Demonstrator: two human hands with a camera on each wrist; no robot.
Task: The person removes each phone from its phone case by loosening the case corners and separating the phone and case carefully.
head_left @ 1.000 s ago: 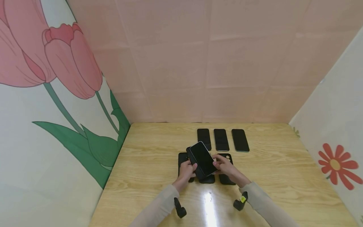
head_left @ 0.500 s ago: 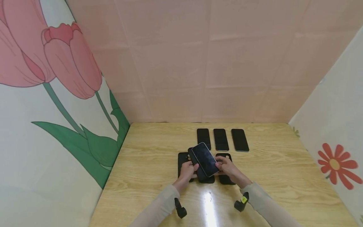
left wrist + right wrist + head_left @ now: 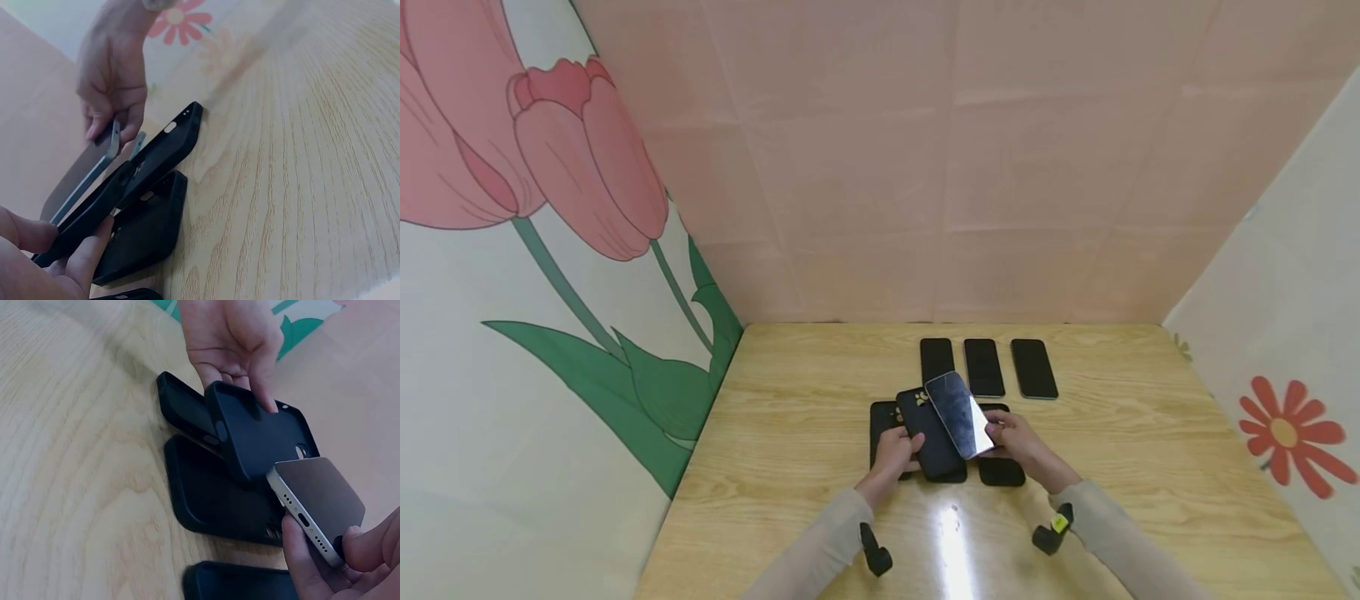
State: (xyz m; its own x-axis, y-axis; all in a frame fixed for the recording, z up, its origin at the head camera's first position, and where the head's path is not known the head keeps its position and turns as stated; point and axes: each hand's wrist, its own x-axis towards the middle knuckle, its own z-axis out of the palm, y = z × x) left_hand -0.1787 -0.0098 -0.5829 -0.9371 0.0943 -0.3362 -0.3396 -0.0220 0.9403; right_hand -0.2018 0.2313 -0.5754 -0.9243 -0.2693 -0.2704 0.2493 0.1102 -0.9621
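Observation:
My left hand [image 3: 895,452] pinches a black phone case [image 3: 932,442] by its edge, thumb over the rim. The case is tilted, its hollow side up and camera cutouts at the far end. My right hand [image 3: 1021,442] grips the lower end of a phone [image 3: 958,414] with a dark screen and a pale metal frame. In the right wrist view the phone [image 3: 325,494] shows its charging port end and partly overlaps the case [image 3: 269,434]; it is outside the case. Beneath the hands lie three more black cases, including the middle one [image 3: 212,487], partly hidden.
Three dark phones lie in a row at the back: a left one [image 3: 936,358], a middle one [image 3: 984,367] and a right one [image 3: 1034,368]. The wooden table [image 3: 805,375] meets a pink wall [image 3: 865,275]. Each wrist carries a small black camera [image 3: 876,554].
The right hand has moved right with the phone, which earlier lay over more of the case. More of the case's inside and its cutouts now show. The left hand has hardly moved.

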